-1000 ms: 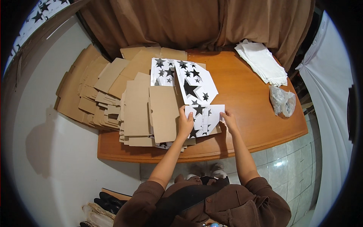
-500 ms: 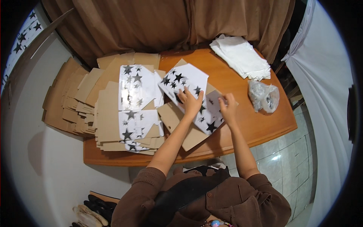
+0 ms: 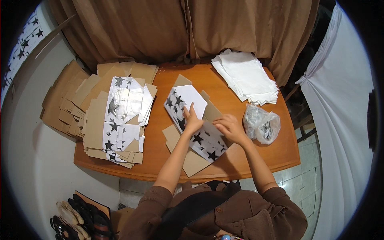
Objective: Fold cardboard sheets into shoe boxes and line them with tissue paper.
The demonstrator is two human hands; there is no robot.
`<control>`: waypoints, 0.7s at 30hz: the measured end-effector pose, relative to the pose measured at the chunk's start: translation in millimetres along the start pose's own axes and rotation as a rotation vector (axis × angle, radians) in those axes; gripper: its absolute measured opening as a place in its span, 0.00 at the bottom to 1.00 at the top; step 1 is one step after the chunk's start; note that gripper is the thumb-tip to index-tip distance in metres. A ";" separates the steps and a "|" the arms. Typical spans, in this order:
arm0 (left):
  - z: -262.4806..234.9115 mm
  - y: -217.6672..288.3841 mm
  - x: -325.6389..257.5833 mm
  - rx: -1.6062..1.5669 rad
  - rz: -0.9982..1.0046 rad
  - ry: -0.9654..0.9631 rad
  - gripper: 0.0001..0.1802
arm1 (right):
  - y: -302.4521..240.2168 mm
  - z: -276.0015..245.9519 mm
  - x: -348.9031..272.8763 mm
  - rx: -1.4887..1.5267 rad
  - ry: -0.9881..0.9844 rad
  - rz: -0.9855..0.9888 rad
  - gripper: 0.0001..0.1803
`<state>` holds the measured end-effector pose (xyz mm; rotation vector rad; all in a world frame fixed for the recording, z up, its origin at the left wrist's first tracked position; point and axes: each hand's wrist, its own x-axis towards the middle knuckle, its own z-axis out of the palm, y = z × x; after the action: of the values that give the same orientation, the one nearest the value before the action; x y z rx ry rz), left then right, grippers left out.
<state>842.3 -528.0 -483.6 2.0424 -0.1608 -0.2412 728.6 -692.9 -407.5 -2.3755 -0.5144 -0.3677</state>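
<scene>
A white sheet printed with black stars (image 3: pixel 179 105) lies at a slant over a flat brown cardboard piece (image 3: pixel 176 143) on the wooden table. My left hand (image 3: pixel 193 121) rests on the middle of this sheet, index finger stretched forward and thumb apart. To its right, my right hand (image 3: pixel 232 129) is closed, its fingertips pinched at the sheet's right edge, where a shaded part stands up a little. What exactly lies between those fingertips is hard to see. Another cardboard corner (image 3: pixel 209 103) shows beyond the sheet.
Left on the table, star-printed sheets (image 3: pixel 125 102) lie on stacked cardboard pieces (image 3: pixel 96 120), with more flat cardboard (image 3: pixel 66 102) beside them. White sheets (image 3: pixel 246 76) are piled at the far right, near a clear plastic bag (image 3: pixel 262 125). Brown curtains (image 3: pixel 132 32) hang behind; shoes (image 3: pixel 82 216) stand lower left.
My right hand has moved left, closer to my left hand, with its fingers now on the sheet's right edge. The view has shifted, so the table appears lower and further left.
</scene>
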 end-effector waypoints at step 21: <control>51.0 12.8 10.1 -0.629 0.524 -0.092 0.47 | 52.5 -60.3 -4.9 0.552 -0.060 0.520 0.39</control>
<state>839.8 -579.9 -496.3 1.3101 -0.5891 -0.0423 740.6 -770.9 -394.1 -1.8863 0.0009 0.0792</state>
